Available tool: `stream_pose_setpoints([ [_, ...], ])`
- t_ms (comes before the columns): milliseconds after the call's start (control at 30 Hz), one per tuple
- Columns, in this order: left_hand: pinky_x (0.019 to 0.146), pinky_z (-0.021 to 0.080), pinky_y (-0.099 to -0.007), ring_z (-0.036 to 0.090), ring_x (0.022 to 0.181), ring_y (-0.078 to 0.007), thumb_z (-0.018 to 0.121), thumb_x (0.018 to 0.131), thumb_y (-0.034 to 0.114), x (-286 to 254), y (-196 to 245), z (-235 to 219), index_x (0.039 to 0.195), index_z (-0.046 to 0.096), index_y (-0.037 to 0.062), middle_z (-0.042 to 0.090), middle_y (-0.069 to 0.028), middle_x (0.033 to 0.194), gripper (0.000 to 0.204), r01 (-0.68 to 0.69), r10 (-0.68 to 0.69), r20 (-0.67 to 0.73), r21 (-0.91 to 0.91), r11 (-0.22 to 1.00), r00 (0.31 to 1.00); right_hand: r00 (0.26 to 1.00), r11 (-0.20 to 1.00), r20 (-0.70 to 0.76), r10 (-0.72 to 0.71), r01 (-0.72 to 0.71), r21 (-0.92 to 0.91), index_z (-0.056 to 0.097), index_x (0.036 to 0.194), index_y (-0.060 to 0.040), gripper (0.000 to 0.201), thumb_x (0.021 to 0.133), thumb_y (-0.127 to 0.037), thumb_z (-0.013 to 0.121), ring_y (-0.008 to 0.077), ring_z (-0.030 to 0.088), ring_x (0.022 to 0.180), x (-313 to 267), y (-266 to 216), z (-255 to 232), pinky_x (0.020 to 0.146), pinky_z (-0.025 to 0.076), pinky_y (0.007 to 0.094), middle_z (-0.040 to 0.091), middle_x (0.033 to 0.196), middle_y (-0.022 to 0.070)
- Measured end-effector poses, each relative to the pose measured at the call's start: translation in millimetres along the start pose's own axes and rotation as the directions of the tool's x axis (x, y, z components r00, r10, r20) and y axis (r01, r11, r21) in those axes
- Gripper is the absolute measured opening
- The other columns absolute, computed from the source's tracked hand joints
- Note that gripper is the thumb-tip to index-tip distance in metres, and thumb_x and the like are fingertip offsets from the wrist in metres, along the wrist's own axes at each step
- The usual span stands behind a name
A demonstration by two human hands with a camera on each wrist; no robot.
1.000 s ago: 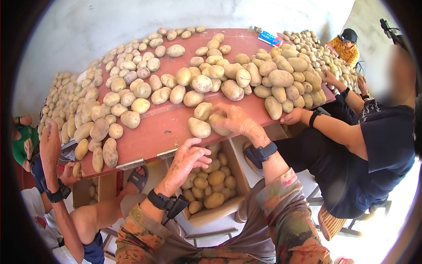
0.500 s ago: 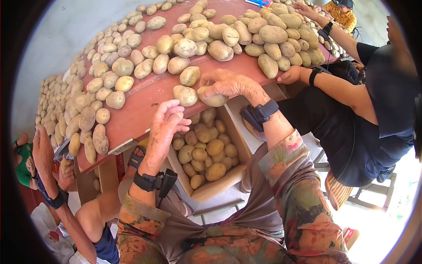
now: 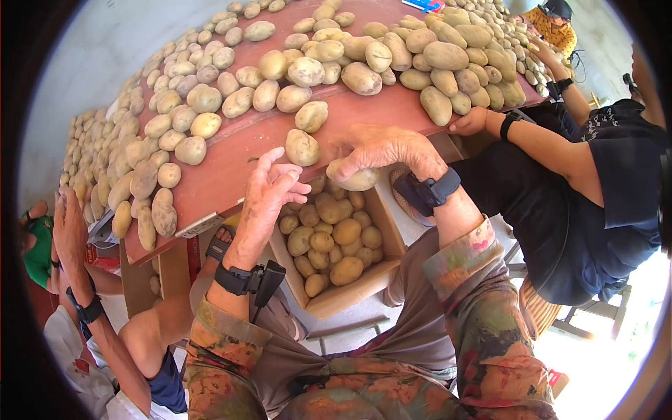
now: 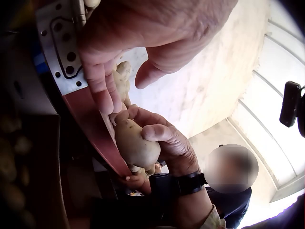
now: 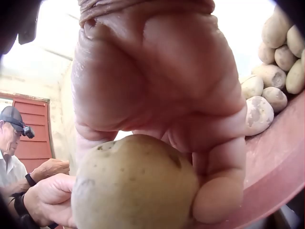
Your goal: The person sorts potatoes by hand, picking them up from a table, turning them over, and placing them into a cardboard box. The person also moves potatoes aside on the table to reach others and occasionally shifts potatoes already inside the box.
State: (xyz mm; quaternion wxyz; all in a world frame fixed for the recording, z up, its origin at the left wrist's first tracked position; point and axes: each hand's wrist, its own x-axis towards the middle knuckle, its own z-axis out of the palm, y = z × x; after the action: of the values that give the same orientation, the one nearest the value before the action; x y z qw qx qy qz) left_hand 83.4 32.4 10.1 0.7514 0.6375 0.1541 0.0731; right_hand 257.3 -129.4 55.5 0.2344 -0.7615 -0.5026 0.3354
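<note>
My right hand (image 3: pixel 395 150) grips a pale yellow potato (image 3: pixel 358 179) from above, at the table's front edge and over the far right of the carton. The right wrist view shows this potato (image 5: pixel 136 186) close up, with small dark specks and a fingertip against its side. My left hand (image 3: pixel 262 192) holds nothing; its fingers are loosely bent beside the table edge, left of the held potato. Between the two hands, a potato (image 3: pixel 302 147) lies on the red table (image 3: pixel 238 157), with another (image 3: pixel 311 116) just behind it. Below, an open cardboard carton (image 3: pixel 350 297) holds several potatoes (image 3: pixel 346 231).
Potatoes (image 3: pixel 448 59) are heaped at the right back, and more (image 3: pixel 143 178) spread along the left. A person in dark clothes (image 3: pixel 560 189) sits at the right with a hand at the table edge. At the left, another person's hand (image 3: pixel 70 224) is raised near a second carton (image 3: pixel 173 269).
My right hand has brought the potato from the tabletop out past the front edge, over the carton. My left hand stays loosely bent nearby. The head view has tilted down.
</note>
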Motion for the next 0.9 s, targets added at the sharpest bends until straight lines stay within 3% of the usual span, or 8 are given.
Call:
stream_pose_setpoints([
  [133,0.073,0.054,-0.0303,0.063,0.084,-0.02,0.057,0.092,0.018,1,-1,-4,0.138,0.032,-0.0039,0.055,-0.0139,0.109,0.056,0.003,-0.003,0.028,0.003,1.0,1.0,0.994,1.0,0.114,0.0,-0.003,0.03,0.066,0.093,-0.0017,0.036,0.07,-0.029,0.071,0.0211,0.061,0.079,-8,-7,6,0.069,0.048,0.0334,0.065,0.083,0.0084],
  [233,0.072,0.054,-0.0305,0.063,0.084,-0.0197,0.057,0.092,0.018,1,-2,-5,0.137,0.032,-0.0039,0.056,-0.0138,0.109,0.056,0.003,-0.004,0.043,0.011,1.0,0.999,0.988,0.992,0.141,0.065,-0.049,-0.117,0.065,0.093,-0.0008,0.035,0.069,-0.026,0.072,0.0211,0.062,0.078,-11,-14,14,0.068,0.048,0.033,0.065,0.081,0.0088],
  [367,0.072,0.054,-0.0307,0.063,0.084,-0.0199,0.056,0.091,0.017,1,-3,-5,0.137,0.032,-0.0043,0.055,-0.0139,0.109,0.056,-0.003,0.003,0.026,0.015,1.0,1.0,0.995,0.994,0.073,0.071,-0.064,-0.094,0.065,0.094,-0.0006,0.028,0.074,-0.02,0.068,0.0216,0.061,0.075,-8,7,18,0.068,0.048,0.0339,0.065,0.081,0.01],
  [467,0.072,0.054,-0.0308,0.063,0.084,-0.0203,0.056,0.091,0.016,1,-3,-5,0.137,0.032,-0.0046,0.053,-0.0148,0.112,0.056,-0.005,0.005,0.008,0.002,1.0,1.0,0.989,0.989,-0.118,0.09,-0.103,-0.11,0.064,0.097,-0.0004,0.028,0.077,-0.019,0.067,0.0196,0.059,0.074,-4,0,10,0.068,0.048,0.0336,0.065,0.08,0.0109],
  [567,0.072,0.054,-0.0308,0.063,0.084,-0.0204,0.056,0.091,0.016,1,-3,-3,0.137,0.033,-0.004,0.051,-0.0154,0.116,0.055,-0.017,0.017,0.002,0.018,1.0,1.0,0.932,0.998,-0.358,0.062,-0.062,0.01,0.065,0.097,-0.0032,0.031,0.076,-0.026,0.069,0.0296,0.062,0.081,1,-3,7,0.071,0.049,0.0394,0.066,0.089,0.0168],
  [667,0.072,0.054,-0.0309,0.063,0.084,-0.0199,0.056,0.091,0.016,1,-3,-1,0.136,0.036,-0.0031,0.049,-0.0152,0.118,0.053,-0.013,0.013,-0.006,0.037,0.999,1.0,0.85,0.996,-0.525,-0.047,0.078,0.036,0.061,0.109,-0.0057,0.04,0.078,-0.031,0.069,0.0313,0.062,0.091,9,-3,15,0.078,0.049,0.0406,0.065,0.101,0.018],
  [767,0.072,0.054,-0.0307,0.063,0.084,-0.0192,0.056,0.09,0.015,3,-3,-1,0.134,0.04,-0.0026,0.049,-0.015,0.119,0.05,-0.003,0.003,-0.013,0.043,0.999,1.0,0.725,0.946,-0.608,-0.324,0.269,-0.183,0.054,0.12,-0.006,0.049,0.081,-0.031,0.07,0.0292,0.062,0.086,25,10,33,0.077,0.05,0.0404,0.063,0.104,0.0172],
  [900,0.071,0.054,-0.0297,0.063,0.084,-0.0183,0.055,0.09,0.014,2,-2,1,0.133,0.041,-0.0023,0.049,-0.0152,0.123,0.048,-0.033,0.034,-0.004,0.053,0.998,0.999,0.866,0.968,-0.447,-0.224,0.146,-0.203,0.051,0.126,-0.0085,0.051,0.081,-0.027,0.068,0.0353,0.06,0.098,26,-2,42,0.084,0.05,0.0424,0.059,0.116,0.0204],
])
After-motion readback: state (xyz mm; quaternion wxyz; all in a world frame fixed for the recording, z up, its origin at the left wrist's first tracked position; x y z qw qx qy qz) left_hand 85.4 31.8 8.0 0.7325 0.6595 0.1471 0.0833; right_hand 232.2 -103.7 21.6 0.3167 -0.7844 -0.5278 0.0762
